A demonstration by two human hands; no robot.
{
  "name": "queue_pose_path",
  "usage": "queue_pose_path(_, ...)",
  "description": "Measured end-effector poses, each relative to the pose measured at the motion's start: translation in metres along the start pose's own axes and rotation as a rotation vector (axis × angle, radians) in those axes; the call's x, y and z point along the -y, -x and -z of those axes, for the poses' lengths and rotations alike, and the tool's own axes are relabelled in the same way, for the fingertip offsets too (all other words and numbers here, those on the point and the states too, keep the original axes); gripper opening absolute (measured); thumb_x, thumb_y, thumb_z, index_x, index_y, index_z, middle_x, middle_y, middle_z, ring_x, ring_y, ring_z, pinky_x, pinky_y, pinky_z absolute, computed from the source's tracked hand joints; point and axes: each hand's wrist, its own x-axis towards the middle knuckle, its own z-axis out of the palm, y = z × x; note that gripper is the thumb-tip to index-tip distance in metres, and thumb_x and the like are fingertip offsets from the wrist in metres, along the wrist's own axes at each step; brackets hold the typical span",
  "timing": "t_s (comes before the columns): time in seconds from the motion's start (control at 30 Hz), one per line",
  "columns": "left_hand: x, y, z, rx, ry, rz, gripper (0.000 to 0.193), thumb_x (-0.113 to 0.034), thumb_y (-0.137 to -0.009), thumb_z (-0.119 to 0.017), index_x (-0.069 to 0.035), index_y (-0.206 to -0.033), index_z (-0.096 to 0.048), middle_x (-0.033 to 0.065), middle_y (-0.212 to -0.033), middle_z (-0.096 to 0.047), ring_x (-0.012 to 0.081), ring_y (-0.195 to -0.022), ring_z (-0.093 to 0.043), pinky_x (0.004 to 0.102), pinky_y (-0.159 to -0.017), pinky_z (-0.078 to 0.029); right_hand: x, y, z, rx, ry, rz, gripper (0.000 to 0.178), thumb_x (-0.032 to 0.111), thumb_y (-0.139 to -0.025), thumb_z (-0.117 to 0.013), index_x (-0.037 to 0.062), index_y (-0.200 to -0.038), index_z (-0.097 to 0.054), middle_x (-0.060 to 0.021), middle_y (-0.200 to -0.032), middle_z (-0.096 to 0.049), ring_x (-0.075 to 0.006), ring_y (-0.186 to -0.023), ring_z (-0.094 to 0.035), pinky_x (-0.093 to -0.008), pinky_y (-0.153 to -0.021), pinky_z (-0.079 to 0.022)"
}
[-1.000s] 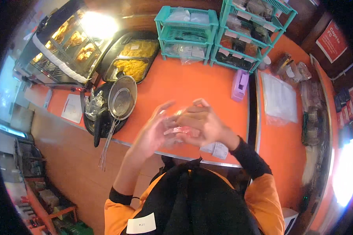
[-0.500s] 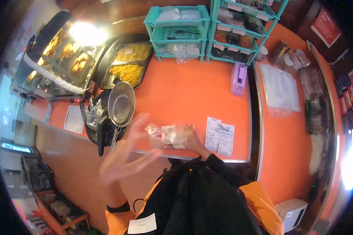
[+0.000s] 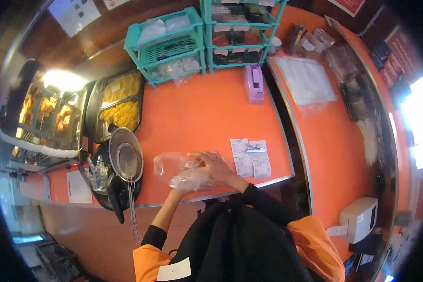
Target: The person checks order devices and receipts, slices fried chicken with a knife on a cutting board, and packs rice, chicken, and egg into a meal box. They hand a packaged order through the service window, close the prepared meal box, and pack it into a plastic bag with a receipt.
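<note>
At the front edge of the orange counter, my two hands come together around thin, clear plastic (image 3: 167,165). It is puffed out to the left and looks like a bag or a disposable glove; which one I cannot tell. My right hand (image 3: 217,170) lies over its right side, fingers bent and closed on it. Low under the plastic is my left hand (image 3: 189,187), its fingers mostly covered by the crumpled film and the right hand. Just right of my hands lie two printed paper slips (image 3: 242,157) with a pen (image 3: 255,149) on them.
To the left, a wire strainer (image 3: 127,155) rests over a black pan (image 3: 109,190). Behind it stand yellow food trays (image 3: 120,113) and a lit food warmer (image 3: 47,113). Teal racks (image 3: 167,49) and a purple tape dispenser (image 3: 254,84) line the back.
My left hand, raised and spread over the counter's front left, has come down to the plastic by my right hand. The clear plastic is now puffed out. The view has shifted.
</note>
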Motion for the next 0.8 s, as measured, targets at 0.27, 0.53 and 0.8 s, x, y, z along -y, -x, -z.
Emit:
queue_pose_path(0.27, -0.015, -0.026, -0.014, -0.127, 0.335, 0.084, 0.059, -0.042, -0.086, -0.058, -0.002, -0.127, -0.048, 0.0147, -0.115, -0.048, 0.0273, -0.098, -0.048, 0.0390, -0.087, -0.040, 0.023, -0.010, -0.026, -0.112, 0.373, -0.040, 0.051, 0.028, -0.076, -0.071, 0.0209, -0.125, -0.063, -0.0132, -0.147, -0.040, -0.0304, -0.137, -0.036, -0.0497, -0.108, -0.029)
queue_pose_path(0.53, -0.086, -0.022, 0.039, -0.324, 0.744, 0.211, 0.050, -0.043, -0.095, -0.045, 0.000, -0.119, -0.055, 0.0123, -0.096, -0.060, 0.0218, -0.080, -0.057, 0.0352, -0.073, -0.048, -0.011, 0.066, -0.025, -0.424, 0.273, 0.120, 0.070, 0.023, -0.080, -0.064, 0.0193, -0.145, -0.038, -0.0140, -0.141, -0.043, -0.0309, -0.134, -0.038, -0.0498, -0.111, -0.029)
queue_pose_path(0.8, -0.190, 0.016, 0.115, -0.274, 1.228, 0.370, 0.042, -0.041, -0.101, -0.038, -0.006, -0.108, -0.061, 0.0045, -0.078, -0.064, 0.0141, -0.064, -0.058, 0.0302, -0.055, -0.047, -0.033, 0.026, 0.028, -0.484, 0.146, 0.222, 0.082, 0.033, -0.074, -0.076, 0.0157, -0.143, -0.035, -0.0097, -0.147, -0.040, -0.0292, -0.139, -0.035, -0.0446, -0.111, -0.030)
